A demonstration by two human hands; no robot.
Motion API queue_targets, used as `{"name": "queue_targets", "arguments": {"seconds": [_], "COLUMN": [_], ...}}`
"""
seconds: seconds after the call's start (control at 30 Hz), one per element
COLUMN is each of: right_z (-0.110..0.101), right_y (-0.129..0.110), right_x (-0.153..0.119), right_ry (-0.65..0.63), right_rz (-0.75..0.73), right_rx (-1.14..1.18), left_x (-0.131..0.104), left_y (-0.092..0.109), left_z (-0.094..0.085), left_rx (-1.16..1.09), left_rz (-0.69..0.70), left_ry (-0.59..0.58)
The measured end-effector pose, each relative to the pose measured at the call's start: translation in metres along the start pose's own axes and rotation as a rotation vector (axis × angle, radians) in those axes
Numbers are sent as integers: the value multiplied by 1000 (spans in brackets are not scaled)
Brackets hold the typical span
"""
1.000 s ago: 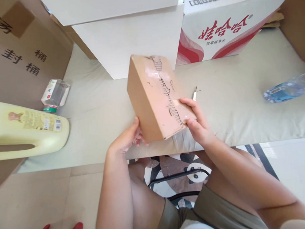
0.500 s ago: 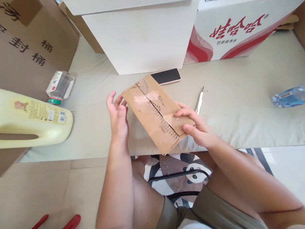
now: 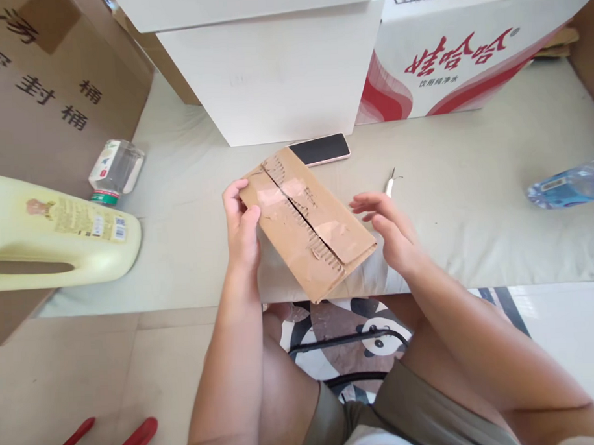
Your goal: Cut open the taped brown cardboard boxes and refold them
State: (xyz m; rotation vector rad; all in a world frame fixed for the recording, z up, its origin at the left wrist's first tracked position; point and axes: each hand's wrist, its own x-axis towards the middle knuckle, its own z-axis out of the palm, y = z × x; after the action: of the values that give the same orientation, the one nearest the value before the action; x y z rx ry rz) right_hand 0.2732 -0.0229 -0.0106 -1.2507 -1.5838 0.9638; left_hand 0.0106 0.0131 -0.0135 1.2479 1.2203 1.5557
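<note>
A brown cardboard box lies tilted in front of me, with torn tape and a dark slit along its top seam. My left hand grips its left edge, thumb on the upper face and the other fingers curled around the side. Just off the box's right end is my right hand, fingers apart and holding nothing. Beyond that hand sits a slim white tool with a pointed metal tip, its lower part hidden by the fingers. A phone with a dark screen rests behind the box, which overlaps its left end.
White cartons stand along the back, one with red print. A pale yellow jug and a small clear bottle with a green cap are at left. A blue-labelled bottle lies at right.
My left hand has moved right and taken hold of the box's left edge. My right hand has let go of the right end and opened beside it.
</note>
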Motion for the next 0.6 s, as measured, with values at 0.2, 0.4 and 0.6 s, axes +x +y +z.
{"name": "queue_targets", "arguments": {"seconds": [0.2,0.4,0.6], "right_z": [-22,-25,-18], "right_y": [11,18,15], "right_x": [19,24,25], "right_ry": [43,-39,121], "right_rz": [461,426,364], "right_rx": [-784,-871,-209], "left_x": [0,1,-8], "left_y": [1,0,-1], "left_z": [1,0,3], "left_rx": [26,7,15], "left_rz": [-3,14,10], "left_ry": [-7,-12,-19]}}
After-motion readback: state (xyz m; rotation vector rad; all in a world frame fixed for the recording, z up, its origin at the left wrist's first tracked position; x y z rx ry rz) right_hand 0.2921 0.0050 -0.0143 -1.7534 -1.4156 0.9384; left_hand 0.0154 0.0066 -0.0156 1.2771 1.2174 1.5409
